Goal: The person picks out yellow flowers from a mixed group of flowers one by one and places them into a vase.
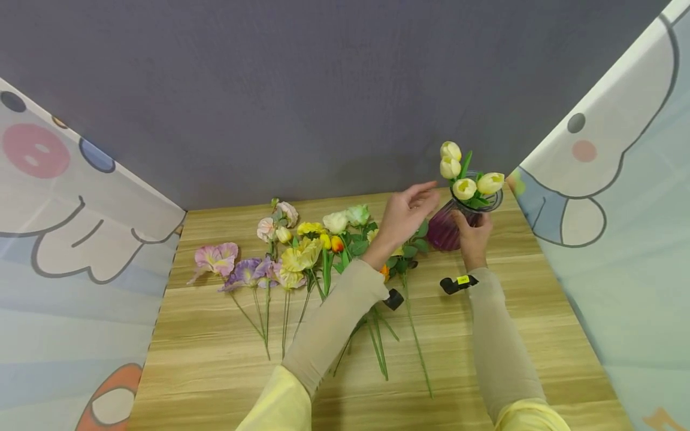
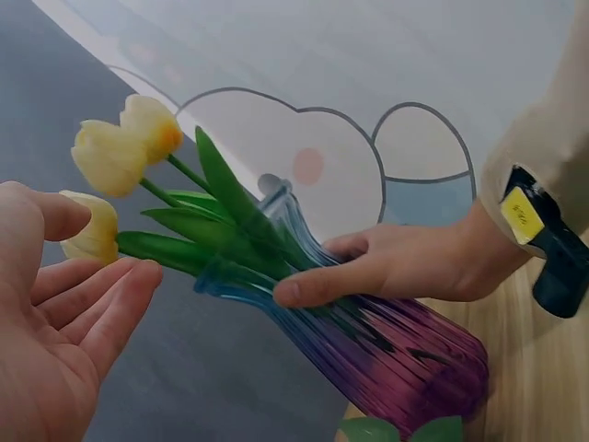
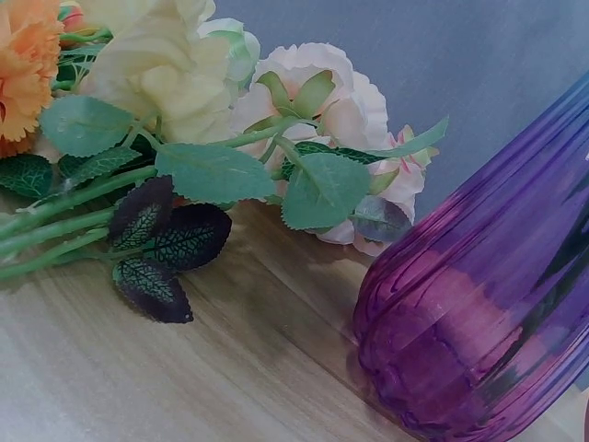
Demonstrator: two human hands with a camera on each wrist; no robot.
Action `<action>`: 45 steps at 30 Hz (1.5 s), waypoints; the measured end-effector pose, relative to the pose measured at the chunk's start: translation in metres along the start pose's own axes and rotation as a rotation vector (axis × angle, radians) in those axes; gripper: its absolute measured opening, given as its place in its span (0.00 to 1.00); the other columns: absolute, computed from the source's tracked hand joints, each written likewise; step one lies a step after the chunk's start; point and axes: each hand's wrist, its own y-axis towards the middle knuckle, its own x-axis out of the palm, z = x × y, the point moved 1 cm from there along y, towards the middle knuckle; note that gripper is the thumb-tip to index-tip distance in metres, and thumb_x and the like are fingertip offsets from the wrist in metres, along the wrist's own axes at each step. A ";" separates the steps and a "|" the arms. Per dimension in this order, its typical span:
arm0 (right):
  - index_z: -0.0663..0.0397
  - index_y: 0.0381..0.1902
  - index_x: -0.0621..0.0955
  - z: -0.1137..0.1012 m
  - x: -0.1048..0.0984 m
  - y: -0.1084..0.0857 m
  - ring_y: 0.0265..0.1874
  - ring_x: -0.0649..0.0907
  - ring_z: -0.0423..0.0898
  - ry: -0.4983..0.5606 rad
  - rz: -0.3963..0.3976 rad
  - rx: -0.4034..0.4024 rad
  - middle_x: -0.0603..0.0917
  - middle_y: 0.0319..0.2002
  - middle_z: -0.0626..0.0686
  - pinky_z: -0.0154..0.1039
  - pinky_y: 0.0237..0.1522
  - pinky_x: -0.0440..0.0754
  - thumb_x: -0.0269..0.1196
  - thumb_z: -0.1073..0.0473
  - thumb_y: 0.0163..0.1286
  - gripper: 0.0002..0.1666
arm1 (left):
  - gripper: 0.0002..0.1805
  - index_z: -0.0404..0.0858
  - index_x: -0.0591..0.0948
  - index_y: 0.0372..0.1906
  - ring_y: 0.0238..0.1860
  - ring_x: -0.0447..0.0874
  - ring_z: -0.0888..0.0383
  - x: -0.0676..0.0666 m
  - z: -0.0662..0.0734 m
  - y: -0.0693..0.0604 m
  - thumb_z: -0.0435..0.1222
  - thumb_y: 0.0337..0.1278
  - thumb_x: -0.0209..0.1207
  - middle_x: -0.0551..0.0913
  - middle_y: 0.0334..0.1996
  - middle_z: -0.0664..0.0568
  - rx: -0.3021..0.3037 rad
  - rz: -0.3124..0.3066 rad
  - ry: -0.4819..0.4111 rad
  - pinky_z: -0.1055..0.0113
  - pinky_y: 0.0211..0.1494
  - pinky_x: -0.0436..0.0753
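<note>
Tilted on the table, a ribbed glass vase [image 1: 446, 226] shades from blue at its flared mouth to purple at its base [image 3: 433, 341]. My right hand [image 1: 472, 236] grips it below the rim, thumb along the near side in the left wrist view. Several cream tulips [image 1: 465, 189] with green leaves [image 2: 225, 189] stand in the vase, their stems visible through the glass. To the left of the blooms is my left hand [image 1: 406, 215], fingers loosely bent and holding nothing. In the left wrist view its fingers overlap the lowest tulip [image 2: 92, 230]; contact is unclear.
Loose artificial flowers lie across the wooden table [image 1: 215, 371]: a pink iris-like bloom [image 1: 217, 258], a purple one [image 1: 247, 272], yellow flowers [image 1: 302, 254] and pale roses [image 1: 335, 222]. Behind rises a grey panel [image 1: 302, 108]; cartoon-printed curtains [image 1: 609, 179] flank both sides.
</note>
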 end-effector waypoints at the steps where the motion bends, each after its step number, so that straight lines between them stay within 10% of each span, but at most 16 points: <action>1: 0.55 0.65 0.79 0.000 0.000 0.000 0.59 0.80 0.43 -0.002 -0.002 0.002 0.84 0.56 0.47 0.34 0.66 0.74 0.73 0.64 0.64 0.31 | 0.24 0.41 0.77 0.70 0.54 0.86 0.60 0.000 -0.002 -0.001 0.46 0.78 0.56 0.85 0.58 0.46 -0.008 0.001 0.002 0.71 0.50 0.84; 13: 0.53 0.69 0.76 -0.001 -0.002 -0.002 0.64 0.78 0.45 0.003 -0.032 0.008 0.82 0.61 0.50 0.33 0.68 0.73 0.73 0.63 0.67 0.34 | 0.18 0.39 0.84 0.62 0.46 0.88 0.49 -0.009 -0.032 -0.027 0.42 0.76 0.59 0.87 0.51 0.46 -0.079 0.050 -0.063 0.66 0.46 0.88; 22: 0.52 0.71 0.75 -0.001 0.000 -0.004 0.66 0.77 0.46 0.011 -0.023 0.011 0.80 0.64 0.52 0.36 0.70 0.72 0.73 0.61 0.67 0.36 | 0.18 0.35 0.84 0.59 0.50 0.85 0.37 -0.030 -0.066 -0.066 0.42 0.77 0.57 0.86 0.51 0.38 -0.145 0.093 -0.036 0.40 0.52 0.85; 31: 0.55 0.71 0.73 -0.004 0.008 -0.007 0.68 0.75 0.48 0.072 0.047 -0.031 0.78 0.66 0.54 0.38 0.73 0.68 0.74 0.65 0.64 0.39 | 0.19 0.32 0.84 0.58 0.48 0.86 0.46 -0.061 -0.103 -0.119 0.43 0.79 0.56 0.88 0.49 0.40 -0.190 0.166 0.120 0.65 0.41 0.84; 45: 0.55 0.66 0.75 -0.031 0.017 -0.017 0.61 0.80 0.46 0.013 0.060 -0.140 0.82 0.59 0.51 0.38 0.69 0.73 0.75 0.69 0.58 0.38 | 0.13 0.30 0.86 0.50 0.38 0.89 0.43 -0.100 -0.138 -0.192 0.36 0.74 0.61 0.88 0.41 0.34 -0.211 0.459 0.074 0.65 0.37 0.87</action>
